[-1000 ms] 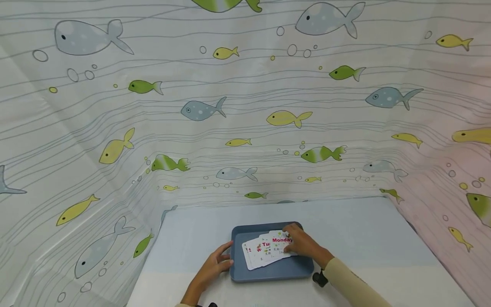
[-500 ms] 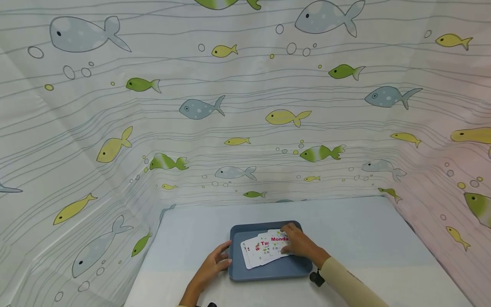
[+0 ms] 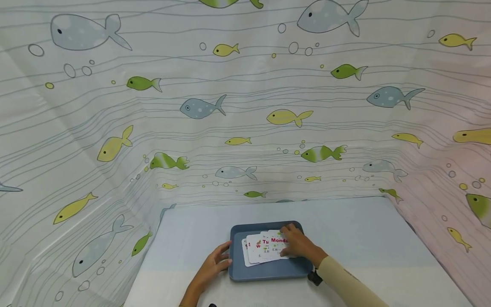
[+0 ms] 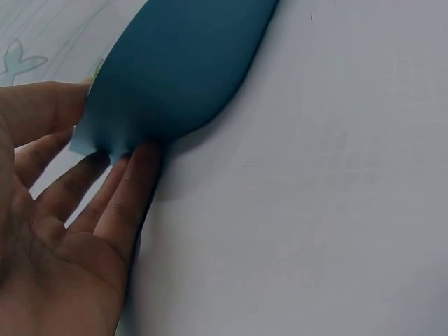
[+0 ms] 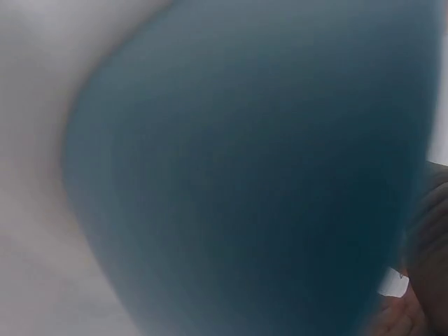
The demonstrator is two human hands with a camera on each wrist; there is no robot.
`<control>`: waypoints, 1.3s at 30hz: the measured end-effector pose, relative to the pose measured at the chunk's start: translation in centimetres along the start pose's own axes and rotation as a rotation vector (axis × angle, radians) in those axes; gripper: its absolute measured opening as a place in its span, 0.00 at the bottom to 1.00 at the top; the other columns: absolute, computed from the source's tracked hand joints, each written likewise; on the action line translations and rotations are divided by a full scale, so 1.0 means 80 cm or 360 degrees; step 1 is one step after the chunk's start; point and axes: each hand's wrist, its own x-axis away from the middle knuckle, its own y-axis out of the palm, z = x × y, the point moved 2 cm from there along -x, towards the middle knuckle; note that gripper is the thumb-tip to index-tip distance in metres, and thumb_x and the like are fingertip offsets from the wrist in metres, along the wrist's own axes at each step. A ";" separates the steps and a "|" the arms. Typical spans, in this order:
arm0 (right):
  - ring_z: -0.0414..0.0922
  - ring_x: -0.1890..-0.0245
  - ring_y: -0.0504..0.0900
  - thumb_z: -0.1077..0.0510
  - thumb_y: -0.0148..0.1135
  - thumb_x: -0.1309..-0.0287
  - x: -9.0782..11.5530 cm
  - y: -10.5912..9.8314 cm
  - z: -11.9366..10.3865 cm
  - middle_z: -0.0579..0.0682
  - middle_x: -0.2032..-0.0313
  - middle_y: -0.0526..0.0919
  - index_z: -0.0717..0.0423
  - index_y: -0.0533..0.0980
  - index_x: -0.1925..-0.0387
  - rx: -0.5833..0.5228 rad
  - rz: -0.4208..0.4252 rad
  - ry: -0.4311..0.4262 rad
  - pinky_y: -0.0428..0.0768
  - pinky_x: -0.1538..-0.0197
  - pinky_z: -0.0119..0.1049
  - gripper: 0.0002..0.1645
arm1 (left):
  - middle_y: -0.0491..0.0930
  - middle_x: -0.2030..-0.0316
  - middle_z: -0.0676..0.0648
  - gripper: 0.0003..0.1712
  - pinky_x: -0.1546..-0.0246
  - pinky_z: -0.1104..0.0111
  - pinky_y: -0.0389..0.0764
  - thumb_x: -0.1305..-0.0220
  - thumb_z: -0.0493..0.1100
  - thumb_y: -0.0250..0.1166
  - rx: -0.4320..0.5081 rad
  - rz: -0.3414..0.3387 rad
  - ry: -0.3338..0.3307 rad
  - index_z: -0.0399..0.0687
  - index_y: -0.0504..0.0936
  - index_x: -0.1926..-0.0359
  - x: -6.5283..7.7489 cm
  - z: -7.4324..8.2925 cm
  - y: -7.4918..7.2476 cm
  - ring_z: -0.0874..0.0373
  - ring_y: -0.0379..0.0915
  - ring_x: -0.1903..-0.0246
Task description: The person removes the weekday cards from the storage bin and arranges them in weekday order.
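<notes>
Several white flash cards (image 3: 255,250) lie overlapped in a fan on a blue-grey tray (image 3: 268,273). Red print on the top one reads "Monda", its end covered by a hand. My right hand (image 3: 299,245) holds that top card at its right end, thumb at the near edge and fingers at the far edge. Spread along the tray's left side, the fingers of my left hand (image 3: 211,266) touch its rim. Close up in the left wrist view, these fingers (image 4: 126,203) meet the tray's outer wall (image 4: 182,63). In the right wrist view the tray's side (image 5: 245,175) hides the cards.
The tray stands on a table with a pale cover (image 3: 192,230). Behind and on both sides hangs a white sheet (image 3: 245,128) printed with fish. A small black device (image 3: 315,278) is at the right wrist, beside the tray's near right corner.
The cards have shifted under my right hand: the fan lies straighter, and its leftmost card shows as a separate strip. My left hand stays at the tray's side.
</notes>
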 end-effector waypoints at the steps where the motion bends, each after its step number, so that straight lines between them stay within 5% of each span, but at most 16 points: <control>1: 0.54 0.47 0.75 0.47 0.83 0.60 0.000 0.001 0.000 0.60 0.43 0.73 0.58 0.71 0.38 0.0005 -0.0005 0.0001 0.78 0.41 0.56 0.48 | 0.57 0.25 0.36 0.39 0.42 0.54 0.80 0.32 0.45 0.64 0.0004 0.0003 0.0000 0.46 0.59 0.24 0.000 -0.001 0.000 0.36 0.65 0.33; 21: 0.52 0.51 0.72 0.42 0.81 0.60 -0.003 0.003 -0.009 0.58 0.47 0.74 0.56 0.70 0.37 0.0160 -0.0075 -0.0009 0.78 0.44 0.53 0.50 | 0.59 0.27 0.32 0.37 0.37 0.52 0.76 0.30 0.48 0.63 -0.0010 0.0058 0.0028 0.47 0.62 0.25 0.006 -0.015 -0.004 0.36 0.66 0.33; 32: 0.55 0.48 0.70 0.40 0.81 0.60 -0.003 0.000 -0.007 0.60 0.44 0.72 0.56 0.69 0.35 0.0212 -0.0077 -0.0024 0.77 0.42 0.54 0.52 | 0.62 0.27 0.35 0.34 0.41 0.65 0.79 0.29 0.46 0.62 0.0021 0.0120 0.0066 0.48 0.64 0.26 0.002 -0.018 0.001 0.38 0.66 0.32; 39: 0.56 0.47 0.71 0.41 0.81 0.61 -0.002 0.002 -0.002 0.60 0.45 0.73 0.57 0.69 0.36 0.0226 -0.0070 -0.0023 0.76 0.40 0.56 0.52 | 0.63 0.28 0.33 0.33 0.41 0.66 0.79 0.29 0.46 0.62 0.0018 0.0153 0.0108 0.46 0.65 0.27 0.001 -0.023 0.008 0.37 0.67 0.33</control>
